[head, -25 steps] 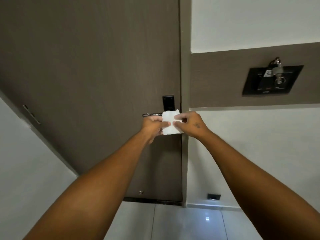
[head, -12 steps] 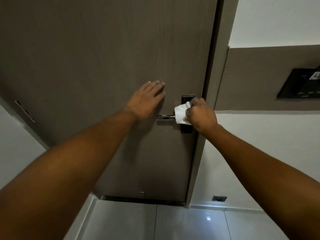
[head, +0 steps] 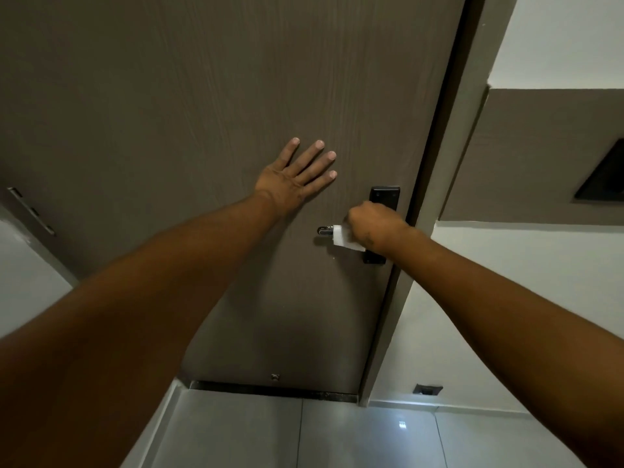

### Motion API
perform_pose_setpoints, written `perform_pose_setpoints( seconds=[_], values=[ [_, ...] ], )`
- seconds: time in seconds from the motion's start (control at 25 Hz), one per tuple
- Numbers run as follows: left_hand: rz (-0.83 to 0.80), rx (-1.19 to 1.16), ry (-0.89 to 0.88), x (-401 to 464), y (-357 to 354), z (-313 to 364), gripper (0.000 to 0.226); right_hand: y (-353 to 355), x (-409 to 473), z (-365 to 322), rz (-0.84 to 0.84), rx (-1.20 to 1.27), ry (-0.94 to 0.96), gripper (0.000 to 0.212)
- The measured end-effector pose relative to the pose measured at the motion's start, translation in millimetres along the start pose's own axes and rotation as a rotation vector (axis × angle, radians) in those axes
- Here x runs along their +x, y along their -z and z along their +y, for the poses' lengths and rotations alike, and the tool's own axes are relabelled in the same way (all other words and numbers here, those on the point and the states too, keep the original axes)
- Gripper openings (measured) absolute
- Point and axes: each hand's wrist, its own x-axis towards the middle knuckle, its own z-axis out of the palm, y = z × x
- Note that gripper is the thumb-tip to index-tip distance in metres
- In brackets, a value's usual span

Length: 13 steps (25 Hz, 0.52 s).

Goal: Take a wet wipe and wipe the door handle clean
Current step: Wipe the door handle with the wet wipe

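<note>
A metal door handle [head: 324, 230] sticks out leftward from a black lock plate [head: 385, 194] on the brown door [head: 202, 96]. My right hand [head: 373, 224] is closed around the handle with a white wet wipe [head: 342, 236] wrapped between palm and lever. Only the handle's left tip shows; the rest is hidden under the wipe and hand. My left hand [head: 295, 179] lies flat on the door, fingers spread, up and to the left of the handle, holding nothing.
The door frame [head: 435, 197] runs just right of the lock plate, then a white wall with a brown band and a black wall panel [head: 604, 184]. A small black socket [head: 428, 389] sits low on the wall. Grey floor tiles [head: 304, 434] lie below.
Both hands held the wipe in front of the handle a second ago. My left hand let go and pressed flat on the door; my right hand closed the wipe over the handle. The view came closer.
</note>
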Motion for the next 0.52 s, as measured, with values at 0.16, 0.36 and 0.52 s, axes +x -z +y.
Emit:
perform_pose_setpoints(
  seconds=[0.16,0.36,0.52],
  values=[
    [0.038,0.008,-0.022,0,0,-2,0.112,-5,16,-30,-0.04,0.133,0.039,0.033],
    [0.113,0.036,-0.047,1,-3,-4,0.11,-5,2,19,-0.03,-0.042,0.016,0.039],
    [0.115,0.0,-0.067,1,-4,-5,0.109,3,10,14,-0.105,-0.08,0.066,0.032]
  ],
)
